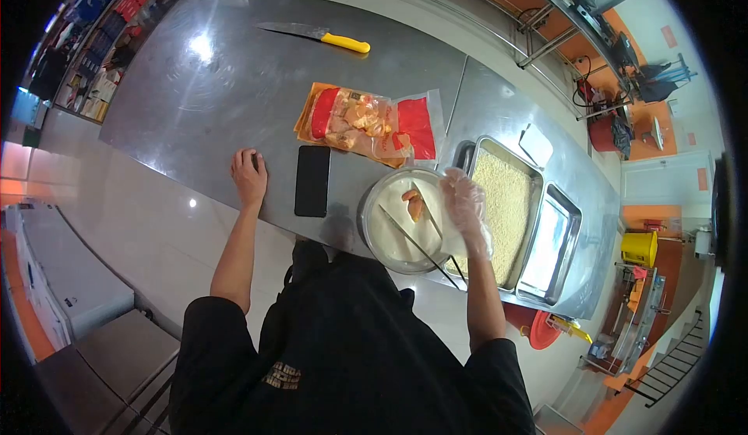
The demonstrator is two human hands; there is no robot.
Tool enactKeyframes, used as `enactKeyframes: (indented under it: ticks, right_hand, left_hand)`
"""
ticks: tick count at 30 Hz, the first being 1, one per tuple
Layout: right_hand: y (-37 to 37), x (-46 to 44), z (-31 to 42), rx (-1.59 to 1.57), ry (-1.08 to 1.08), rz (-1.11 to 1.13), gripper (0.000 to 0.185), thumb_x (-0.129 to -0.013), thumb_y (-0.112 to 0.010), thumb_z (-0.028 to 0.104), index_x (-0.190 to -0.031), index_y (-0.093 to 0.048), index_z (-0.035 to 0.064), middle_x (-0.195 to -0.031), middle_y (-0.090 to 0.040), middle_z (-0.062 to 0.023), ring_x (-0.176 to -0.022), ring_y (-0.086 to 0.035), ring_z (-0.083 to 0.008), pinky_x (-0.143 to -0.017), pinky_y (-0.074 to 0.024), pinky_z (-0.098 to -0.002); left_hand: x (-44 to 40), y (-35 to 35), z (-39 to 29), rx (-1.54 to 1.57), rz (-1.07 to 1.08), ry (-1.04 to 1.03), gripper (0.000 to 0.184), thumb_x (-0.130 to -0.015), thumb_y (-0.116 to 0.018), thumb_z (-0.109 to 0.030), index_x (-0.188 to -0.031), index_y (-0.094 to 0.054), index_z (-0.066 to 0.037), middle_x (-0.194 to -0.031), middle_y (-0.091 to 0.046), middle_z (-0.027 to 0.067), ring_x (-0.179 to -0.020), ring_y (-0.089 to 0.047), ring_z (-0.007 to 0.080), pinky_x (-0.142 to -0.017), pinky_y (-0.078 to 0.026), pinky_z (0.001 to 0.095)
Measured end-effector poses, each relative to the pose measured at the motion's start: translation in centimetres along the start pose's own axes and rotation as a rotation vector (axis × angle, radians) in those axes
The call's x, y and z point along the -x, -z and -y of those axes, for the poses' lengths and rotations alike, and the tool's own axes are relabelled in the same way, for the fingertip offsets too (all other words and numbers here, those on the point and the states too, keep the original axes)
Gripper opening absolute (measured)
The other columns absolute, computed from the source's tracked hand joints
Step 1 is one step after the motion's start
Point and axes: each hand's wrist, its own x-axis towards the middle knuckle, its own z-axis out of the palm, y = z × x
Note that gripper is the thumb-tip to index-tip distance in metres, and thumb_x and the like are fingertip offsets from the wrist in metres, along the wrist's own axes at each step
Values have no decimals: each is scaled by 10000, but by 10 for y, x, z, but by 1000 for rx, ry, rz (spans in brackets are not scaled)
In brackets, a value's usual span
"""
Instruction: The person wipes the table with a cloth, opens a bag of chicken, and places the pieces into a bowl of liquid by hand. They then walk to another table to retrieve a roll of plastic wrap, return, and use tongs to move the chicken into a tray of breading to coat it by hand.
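Note:
My left hand [249, 175] rests on the steel table to the left of a black phone [312, 181], its fingers loosely bent and holding nothing. In a clear plastic glove, my right hand [463, 200] hovers between a round metal bowl [368, 240] and a tray of pale crumbs [499, 193]. Its fingers look apart, though the baggy glove blurs them. White batter [393, 236] fills the bowl, and a brownish-orange piece of meat [414, 206] lies partly sunk in it. Dark tongs [425, 253] lean across the rim, their arms spread around the meat.
Behind the phone lies a bag of marinated meat pieces [358, 122]. A knife with a yellow handle [345, 42] lies at the far side. Right of the crumbs are an empty metal tray [550, 240] and a white card-like item [536, 146]. A red bucket [543, 331] stands below the table edge.

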Motion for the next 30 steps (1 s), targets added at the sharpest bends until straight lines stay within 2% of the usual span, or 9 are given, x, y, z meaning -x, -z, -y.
enactKeyframes:
  ticks: [7,10,12,14,16,20,23,26,30]
  right_hand:
    - [-38,-87,23,-89,121,-17,197,-837,-541,200,-889,-630,32,-841,-631,-185,-794,-635,-313,-679,-493,-361]
    - [-89,-114,5,-331,-99,81,238,-832,-517,236,-857,-630,28,-816,-627,-177,-782,-622,-334,-688,-486,-393]
    - [-107,-125,14,62,107,-10,218,-815,-522,216,-844,-633,30,-738,-616,-175,-752,-614,-346,-694,-476,-434]
    - [-115,-123,22,161,68,97,238,-810,-518,199,-963,-611,41,-828,-623,-184,-810,-613,-339,-729,-481,-436]
    - [-122,-124,36,182,407,118,356,-809,-509,186,-1144,-516,65,-1052,-580,-196,-972,-567,-333,-829,-457,-412]
    - [-146,-132,45,304,658,67,459,-805,-491,157,-1250,-407,84,-1217,-485,-189,-1117,-472,-334,-925,-402,-384]
    - [-148,-127,48,439,629,150,468,-798,-472,87,-1259,-387,93,-1264,-452,-175,-1185,-416,-319,-970,-353,-352]
    - [-154,-144,34,317,572,120,435,-752,-548,73,-1180,-482,43,-1202,-506,-206,-1079,-513,-337,-854,-447,-400]
    - [-145,-152,22,-280,31,144,202,-805,-445,60,-907,-615,24,-947,-640,-103,-914,-596,-233,-777,-476,-339]
  left_hand:
    - [-1,1,-2,-53,-9,-20,148,-836,-541,-184,-924,-516,-67,-1005,-514,89,-1015,-480,272,-865,-358,405]
    - [1,0,-1,-61,-15,-29,148,-830,-547,-182,-918,-513,-67,-998,-513,88,-1009,-482,268,-861,-359,401]
    - [-4,2,-2,-52,-20,-28,148,-827,-550,-181,-915,-511,-67,-994,-512,86,-1007,-483,266,-858,-360,399]
    - [-4,3,-5,-57,-6,9,146,-820,-553,-176,-909,-510,-68,-994,-511,87,-1003,-484,263,-857,-359,398]
    - [-5,4,-6,-74,-6,7,148,-816,-556,-178,-908,-510,-71,-994,-510,87,-1002,-485,263,-857,-358,398]
    - [-7,5,-7,-125,-23,-22,157,-810,-562,-186,-909,-509,-76,-995,-508,86,-1000,-485,264,-855,-355,402]
    - [-7,5,-7,-130,-16,-29,164,-809,-563,-187,-913,-506,-74,-990,-505,87,-1001,-482,266,-854,-350,401]
    - [-7,6,-7,-125,15,-14,166,-811,-560,-186,-917,-504,-72,-988,-502,90,-1000,-480,269,-853,-346,404]
    - [-5,4,-5,-124,4,-10,169,-813,-559,-193,-918,-504,-73,-986,-498,94,-1000,-477,272,-857,-342,409]
